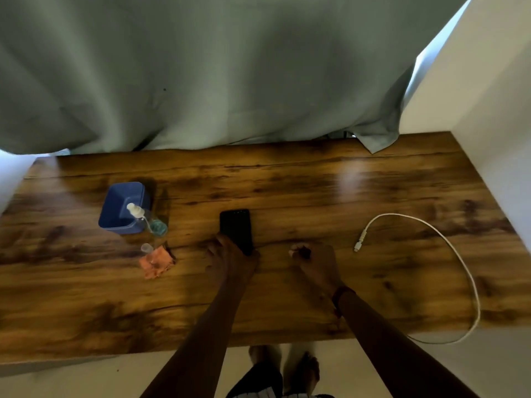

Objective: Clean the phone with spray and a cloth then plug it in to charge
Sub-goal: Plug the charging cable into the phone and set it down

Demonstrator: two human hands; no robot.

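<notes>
Left grip (230, 261) is closed round the near end of the phone (236, 226), fingers along its left edge and thumb at its right, while the phone lies dark and flat mid-desk (287, 179); right grip (314, 264) hovers just right of it, fingers curled in on nothing. Left of the phone I see the cloth (156, 264) with a small clear cap (146, 247) at its far edge, and beyond them the spray (145, 218) just beside a blue tub (122, 203). Well to the right the cable (448, 239) loops over the desk's near edge, its plug (360, 239) lying apart from the phone.
</notes>
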